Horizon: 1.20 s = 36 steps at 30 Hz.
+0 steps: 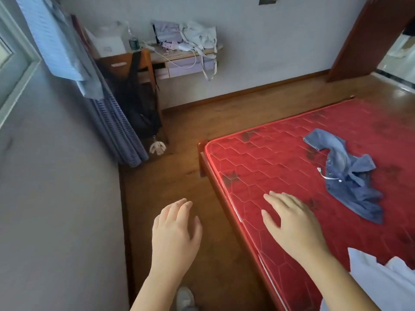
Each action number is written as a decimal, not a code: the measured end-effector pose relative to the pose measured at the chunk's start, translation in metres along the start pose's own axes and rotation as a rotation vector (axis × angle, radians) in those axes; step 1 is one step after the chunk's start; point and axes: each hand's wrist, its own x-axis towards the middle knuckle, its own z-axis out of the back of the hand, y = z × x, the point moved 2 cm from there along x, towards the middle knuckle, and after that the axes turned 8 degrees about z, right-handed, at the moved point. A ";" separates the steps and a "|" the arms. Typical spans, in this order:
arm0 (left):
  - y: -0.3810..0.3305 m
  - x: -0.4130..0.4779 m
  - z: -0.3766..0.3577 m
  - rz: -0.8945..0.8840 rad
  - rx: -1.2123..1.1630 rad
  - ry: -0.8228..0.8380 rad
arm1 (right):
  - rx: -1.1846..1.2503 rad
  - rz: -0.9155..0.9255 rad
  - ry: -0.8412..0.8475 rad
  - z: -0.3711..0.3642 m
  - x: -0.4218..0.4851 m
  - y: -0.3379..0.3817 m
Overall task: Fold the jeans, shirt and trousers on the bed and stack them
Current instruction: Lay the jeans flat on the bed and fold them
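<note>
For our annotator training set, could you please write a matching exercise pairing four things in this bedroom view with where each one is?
Column one:
1. jeans
2. left hand
3. right hand
4. plush rabbit

Column two:
A. open, over the wooden floor beside the bed
B. hanging below the black bag
C. crumpled on the red mattress
D. open, over the mattress near its edge

Pairs: 1-C, 2-A, 3-D, 4-B
</note>
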 end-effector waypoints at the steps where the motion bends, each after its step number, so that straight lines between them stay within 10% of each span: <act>1: 0.007 0.017 -0.002 -0.017 -0.001 0.017 | 0.003 -0.025 0.014 -0.005 0.013 0.006; 15: 0.008 0.197 -0.088 -0.204 -0.052 0.173 | -0.037 -0.227 -0.040 -0.060 0.142 -0.029; 36: -0.266 0.380 -0.353 -0.863 -0.029 0.562 | -0.049 -0.916 -0.317 -0.101 0.208 -0.321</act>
